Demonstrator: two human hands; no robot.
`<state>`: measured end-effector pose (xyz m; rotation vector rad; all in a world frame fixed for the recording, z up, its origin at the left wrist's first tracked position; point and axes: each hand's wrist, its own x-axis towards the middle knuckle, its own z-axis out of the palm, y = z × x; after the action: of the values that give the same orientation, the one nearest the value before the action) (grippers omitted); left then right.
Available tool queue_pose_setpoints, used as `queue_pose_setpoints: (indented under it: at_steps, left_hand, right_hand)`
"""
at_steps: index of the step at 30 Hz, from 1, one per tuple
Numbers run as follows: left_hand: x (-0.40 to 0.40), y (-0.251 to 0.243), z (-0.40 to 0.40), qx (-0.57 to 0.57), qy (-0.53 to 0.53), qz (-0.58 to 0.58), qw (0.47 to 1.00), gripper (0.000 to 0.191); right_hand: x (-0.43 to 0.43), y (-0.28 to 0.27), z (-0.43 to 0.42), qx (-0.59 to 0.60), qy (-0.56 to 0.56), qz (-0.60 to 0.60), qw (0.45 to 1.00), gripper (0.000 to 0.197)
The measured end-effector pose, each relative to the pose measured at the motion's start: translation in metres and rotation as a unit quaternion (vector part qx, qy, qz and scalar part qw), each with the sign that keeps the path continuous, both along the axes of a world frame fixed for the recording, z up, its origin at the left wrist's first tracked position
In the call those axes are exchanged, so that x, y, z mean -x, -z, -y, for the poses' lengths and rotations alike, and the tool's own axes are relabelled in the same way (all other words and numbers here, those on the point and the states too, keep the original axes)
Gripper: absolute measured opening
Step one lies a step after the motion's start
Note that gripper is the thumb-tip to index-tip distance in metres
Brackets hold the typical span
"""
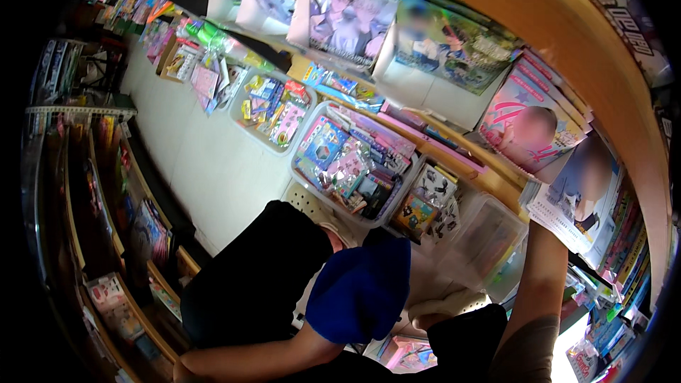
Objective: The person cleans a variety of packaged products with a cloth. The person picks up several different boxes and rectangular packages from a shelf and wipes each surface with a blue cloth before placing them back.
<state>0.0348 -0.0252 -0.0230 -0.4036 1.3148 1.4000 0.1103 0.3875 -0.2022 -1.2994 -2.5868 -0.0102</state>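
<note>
A blue cloth (362,290) covers my left hand, which holds it above the floor between my bent knees; the fingers are hidden inside its folds. My left forearm (260,356) comes in from the lower left. On the right, my right forearm (542,260) reaches up to a low wooden shelf. My right hand is hidden behind a white-and-blue printed pack (580,202) with a picture on its front, so its grip does not show. Beside that pack leans a group of pink printed packs (532,122).
Plastic bins (276,138) of packaged goods line the floor, with a clear bin (484,244) nearest my right arm. The curved shelf board (564,16) overhangs the packs. A wooden rack (127,181) stands at left. Beige clogs (314,205) are on my feet.
</note>
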Motion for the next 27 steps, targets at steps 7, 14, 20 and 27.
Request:
queue_pose_setpoints:
  at_steps: [7,14,20,27]
  left_hand:
    - [-0.012,0.0,0.005,-0.011,-0.027,0.038,0.999,0.041]
    - [-0.017,-0.001,0.01,-0.023,-0.046,0.066,0.996,0.037]
    - [-0.019,-0.002,0.007,0.002,-0.069,0.073,0.995,0.034]
    - [-0.02,-0.004,-0.005,0.003,-0.08,0.028,0.996,0.017]
  right_hand:
    - [-0.001,0.001,-0.012,-0.008,-0.002,0.0,1.0,0.047]
    - [0.002,-0.006,-0.016,-0.016,-0.009,-0.001,1.0,0.046]
    - [0.013,0.006,-0.014,-0.005,-0.009,-0.024,1.0,0.046]
    - [0.013,-0.002,-0.01,0.004,0.001,-0.044,0.999,0.046]
